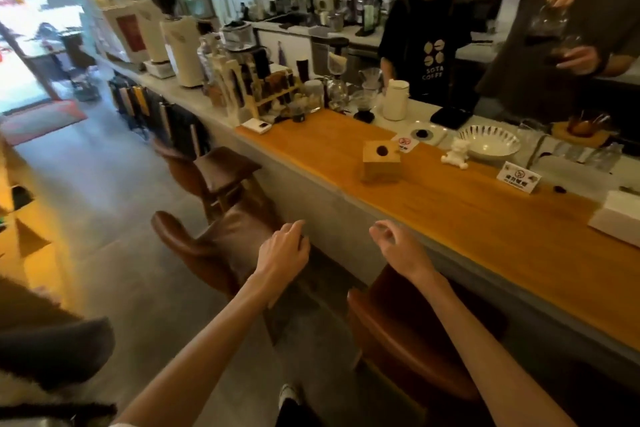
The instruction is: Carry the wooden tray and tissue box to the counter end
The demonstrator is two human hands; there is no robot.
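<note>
A square wooden tissue box (381,161) with a round dark hole in its top stands on the wooden counter top (467,215), well beyond my hands. I cannot make out a wooden tray for certain; a small wooden board (585,139) with dark items sits at the back right. My left hand (285,250) hovers above a brown stool, fingers loosely apart, holding nothing. My right hand (398,246) hangs near the counter's front edge, fingers curled but apart, also holding nothing.
Brown leather stools (221,170) line the counter front. On the counter are a white figurine (455,154), a patterned bowl (488,142), a small sign (517,178), a white box (620,218) and coffee gear. Two people stand behind the counter.
</note>
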